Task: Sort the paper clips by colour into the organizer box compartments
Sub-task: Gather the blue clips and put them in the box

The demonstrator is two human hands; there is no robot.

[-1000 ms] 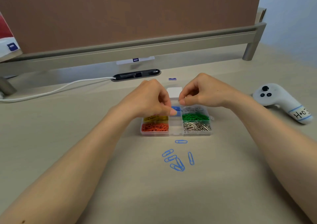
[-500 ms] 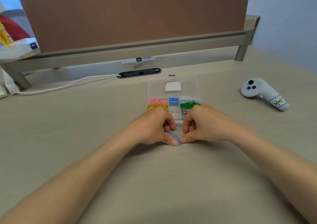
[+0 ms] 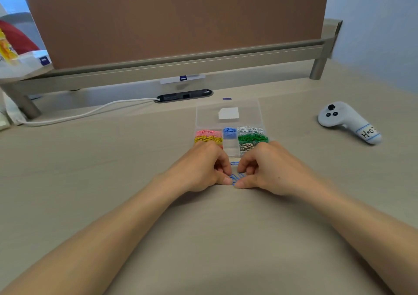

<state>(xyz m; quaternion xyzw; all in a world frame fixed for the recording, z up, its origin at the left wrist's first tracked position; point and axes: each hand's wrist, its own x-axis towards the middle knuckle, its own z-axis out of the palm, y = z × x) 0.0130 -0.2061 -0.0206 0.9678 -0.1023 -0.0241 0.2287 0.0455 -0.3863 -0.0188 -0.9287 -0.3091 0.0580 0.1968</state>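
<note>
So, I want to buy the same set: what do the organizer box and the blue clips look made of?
The organizer box: clear glossy plastic, seemingly; the table shows through it. The blue clips: probably bent wire with a coloured coating; thin loops, uniform blue.

We see through one wide head-worn camera, looking forward and down over the desk [image 3: 95, 177], close above it, facing the partition [image 3: 176, 19].

Partly hidden box and clips
The near corners of the organizer box [image 3: 230, 146] are covered by the left hand [image 3: 201, 168] and right hand [image 3: 269, 170]; blue paper clips [image 3: 236, 178] between them are half concealed, any grip unreadable. At ten o'clock a bag [image 3: 20, 52] is cropped.
</note>
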